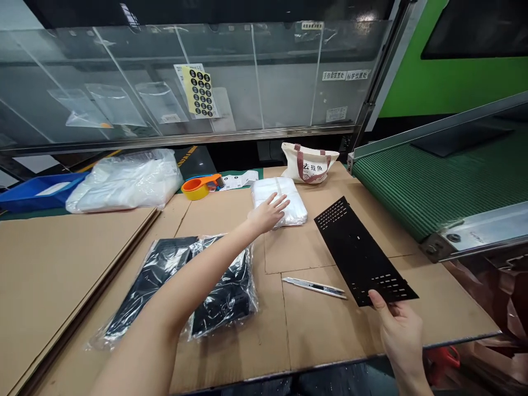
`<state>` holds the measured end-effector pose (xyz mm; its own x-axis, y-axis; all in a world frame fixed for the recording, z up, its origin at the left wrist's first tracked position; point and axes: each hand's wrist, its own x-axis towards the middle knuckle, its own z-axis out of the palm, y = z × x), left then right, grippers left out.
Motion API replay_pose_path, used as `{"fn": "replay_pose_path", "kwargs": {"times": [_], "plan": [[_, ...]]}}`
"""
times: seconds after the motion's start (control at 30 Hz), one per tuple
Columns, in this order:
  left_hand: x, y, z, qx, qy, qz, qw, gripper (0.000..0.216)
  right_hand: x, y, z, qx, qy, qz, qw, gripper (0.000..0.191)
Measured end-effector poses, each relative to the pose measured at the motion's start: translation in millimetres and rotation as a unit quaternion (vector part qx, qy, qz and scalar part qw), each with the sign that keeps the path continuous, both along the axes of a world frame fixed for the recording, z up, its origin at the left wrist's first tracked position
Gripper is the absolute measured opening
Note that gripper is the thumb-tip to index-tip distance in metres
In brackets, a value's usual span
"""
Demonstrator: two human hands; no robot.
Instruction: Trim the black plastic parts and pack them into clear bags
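My right hand (398, 330) grips the near corner of a flat black perforated plate (358, 250) that slants over the cardboard-covered bench (330, 330). My left hand (268, 213) reaches forward with fingers spread, resting on the edge of a stack of clear plastic bags (284, 201). Under my left forearm lie black parts wrapped in clear plastic (223, 291). A slim utility knife (315, 287) lies between my two hands, touching neither.
A green conveyor belt (433, 187) rises at the right. At the back stand a white tote bag (309, 163), an orange tape dispenser (200, 186), a heap of plastic bags (127, 180) and a blue tray (37, 192). Flat cardboard sheets (61, 264) lie at left.
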<state>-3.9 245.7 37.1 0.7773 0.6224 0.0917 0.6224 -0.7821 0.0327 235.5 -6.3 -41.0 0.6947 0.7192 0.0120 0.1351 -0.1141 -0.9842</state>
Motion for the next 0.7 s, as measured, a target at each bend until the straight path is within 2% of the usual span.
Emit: {"fn": "replay_pose_path", "kwargs": {"times": [0.13,0.27,0.37,0.5,0.7], "plan": [[-2.3,0.0,1.8,0.014,0.018,0.006,1.000,0.036,5.2,-1.1,-9.9,-0.001,0.014,-0.007,1.000,0.057],[-12.8,6.0,1.4,0.008,0.031,0.069,0.997,0.025,-2.2,5.6,-11.9,0.029,0.024,0.020,0.999,0.053],[-19.6,14.0,-3.8,-0.006,0.031,0.128,0.991,0.011,-12.1,12.3,-5.1,0.051,0.016,0.046,0.997,0.048],[-22.0,25.6,-11.1,-0.037,0.007,0.184,0.982,0.023,-25.4,23.9,7.9,0.062,-0.014,0.076,0.995,0.047],[-21.3,33.7,-18.8,-0.070,-0.051,0.199,0.976,0.023,-41.9,54.5,15.9,0.105,-0.098,0.165,0.976,0.042]]}}
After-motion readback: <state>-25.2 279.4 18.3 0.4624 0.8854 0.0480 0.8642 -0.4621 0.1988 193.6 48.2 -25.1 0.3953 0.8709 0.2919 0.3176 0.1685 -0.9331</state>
